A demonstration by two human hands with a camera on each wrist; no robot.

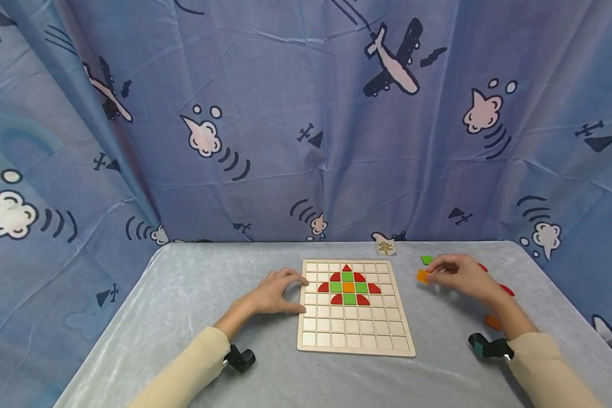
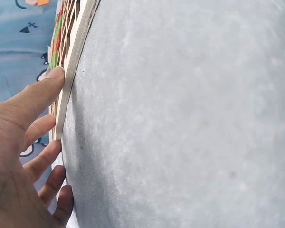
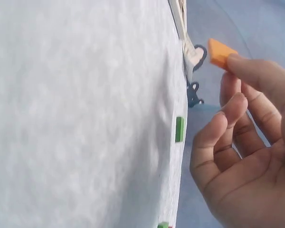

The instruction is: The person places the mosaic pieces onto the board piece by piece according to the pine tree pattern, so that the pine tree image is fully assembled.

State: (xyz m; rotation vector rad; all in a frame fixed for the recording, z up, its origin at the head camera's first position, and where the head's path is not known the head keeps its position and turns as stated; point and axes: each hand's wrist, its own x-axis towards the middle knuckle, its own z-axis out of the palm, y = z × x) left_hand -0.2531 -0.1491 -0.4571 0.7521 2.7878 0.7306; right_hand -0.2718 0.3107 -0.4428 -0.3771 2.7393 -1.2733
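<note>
A square wooden grid board (image 1: 357, 341) lies on the table, with red, green and orange tiles set in its upper middle around one orange tile (image 1: 348, 287). My left hand (image 1: 275, 292) touches the board's left side, thumb and fingers spread apart. The left wrist view has the thumb tip (image 2: 57, 72) on the board's edge. To the right of the board, my right hand (image 1: 461, 277) pinches a loose orange square tile (image 3: 221, 53) between thumb and fingers, held up over the table; its other fingers are loosely bent.
Near the right hand lie a green tile (image 1: 426, 260), a red tile (image 1: 507, 290) and an orange tile (image 1: 493, 322). At the table's back edge is a small pattern card (image 1: 385, 247). A blue curtain (image 1: 265, 141) hangs behind the grey-covered table (image 1: 265, 368).
</note>
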